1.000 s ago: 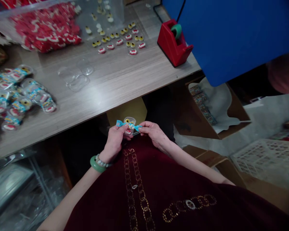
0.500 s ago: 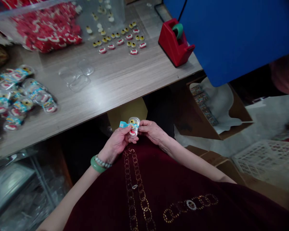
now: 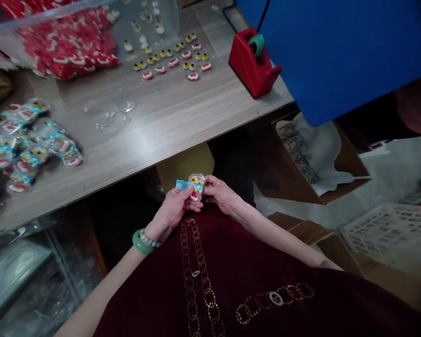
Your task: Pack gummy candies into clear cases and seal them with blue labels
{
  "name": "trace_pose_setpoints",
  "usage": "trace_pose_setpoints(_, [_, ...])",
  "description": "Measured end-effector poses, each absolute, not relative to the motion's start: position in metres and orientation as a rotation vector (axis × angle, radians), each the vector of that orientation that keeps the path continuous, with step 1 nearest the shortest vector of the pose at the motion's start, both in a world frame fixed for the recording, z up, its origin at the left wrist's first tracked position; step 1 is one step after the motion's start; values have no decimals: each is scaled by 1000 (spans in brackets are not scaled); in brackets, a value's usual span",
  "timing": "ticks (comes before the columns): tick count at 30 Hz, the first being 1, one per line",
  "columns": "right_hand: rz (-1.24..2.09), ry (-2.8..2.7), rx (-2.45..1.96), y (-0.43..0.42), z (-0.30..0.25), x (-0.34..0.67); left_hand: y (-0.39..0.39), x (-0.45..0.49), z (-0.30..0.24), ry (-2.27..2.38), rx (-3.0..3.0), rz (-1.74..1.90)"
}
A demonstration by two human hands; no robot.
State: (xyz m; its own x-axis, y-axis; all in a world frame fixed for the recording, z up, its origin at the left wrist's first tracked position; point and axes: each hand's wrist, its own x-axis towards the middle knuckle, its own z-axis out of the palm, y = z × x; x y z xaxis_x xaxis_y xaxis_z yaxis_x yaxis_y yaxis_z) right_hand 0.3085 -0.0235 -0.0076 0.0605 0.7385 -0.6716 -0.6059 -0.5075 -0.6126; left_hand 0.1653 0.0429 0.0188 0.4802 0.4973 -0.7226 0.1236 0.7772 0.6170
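Observation:
A small clear plastic case [image 3: 197, 179] with yellow eye pieces and a red-and-white mouth piece inside is held over my lap, just off the table edge. A blue printed label strip [image 3: 181, 185] lies across its middle, one end sticking out to the left. My left hand [image 3: 171, 207] is closed on the case, its thumb pressing the strip against the front and its fingers behind. My right hand [image 3: 221, 194] is closed at the case's right edge, thumb and fingers pinching there; its fingertips are partly hidden.
Several labelled cases [image 3: 58, 138] lie heaped at the table's left. Empty clear shells [image 3: 114, 119] and rows of filled ones [image 3: 173, 62] rest on the table [image 3: 154, 126]. Beyond are a bin of red pieces [image 3: 70, 47] and a red tape dispenser [image 3: 254, 63]. An open carton [image 3: 328, 173] stands right.
Both hands and the case have dropped very slightly, and the case has turned a little, with more of its yellow eyes showing. Both hands keep their hold.

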Motion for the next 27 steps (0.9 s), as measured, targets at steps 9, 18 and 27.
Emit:
trace_pose_setpoints(9, [1692,-173,-1235,-28,1,311,41,167,15,1170,736,406])
trace_pose_setpoints(18, [1417,-273,-1225,-15,6,293,48,166,23,1066,700,366])
trace_pose_setpoints(27, [1450,-262,-1235,-17,7,294,62,153,19,1074,592,528])
